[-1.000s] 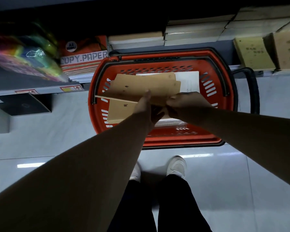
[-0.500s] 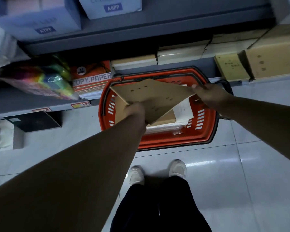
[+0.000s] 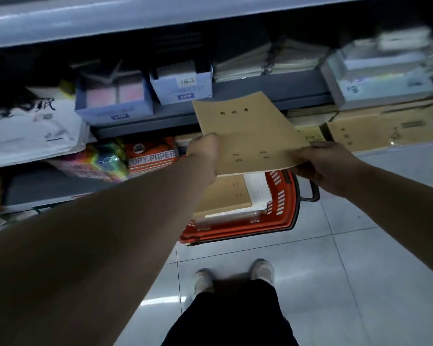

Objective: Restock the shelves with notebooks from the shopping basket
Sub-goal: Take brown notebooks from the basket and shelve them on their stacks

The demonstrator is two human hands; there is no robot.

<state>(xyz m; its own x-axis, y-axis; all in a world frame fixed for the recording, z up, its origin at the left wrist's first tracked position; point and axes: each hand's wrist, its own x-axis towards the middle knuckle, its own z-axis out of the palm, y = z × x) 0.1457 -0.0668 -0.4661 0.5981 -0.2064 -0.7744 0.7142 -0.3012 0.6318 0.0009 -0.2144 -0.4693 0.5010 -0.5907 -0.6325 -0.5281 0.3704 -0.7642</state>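
Both my hands hold a tan notebook (image 3: 248,131) with dark characters on its cover, raised in front of the grey shelves. My left hand (image 3: 204,152) grips its left edge and my right hand (image 3: 323,161) pinches its lower right corner. Below it the red shopping basket (image 3: 285,211) stands on the floor with more tan and white notebooks (image 3: 225,196) stacked inside. Stacks of tan notebooks (image 3: 310,132) lie on the low shelf just behind the held one.
Blue boxes (image 3: 113,98) and paper stacks (image 3: 245,63) fill the middle shelf (image 3: 235,106). An orange copy paper pack (image 3: 150,156) and bright coloured packs (image 3: 100,158) sit on the low shelf at left, brown cartons (image 3: 385,126) at right. My shoes (image 3: 260,270) stand on grey floor tiles.
Both hands have lifted the tan notebook up out of the basket to shelf height. My view has tilted upward, bringing the middle shelf into sight.
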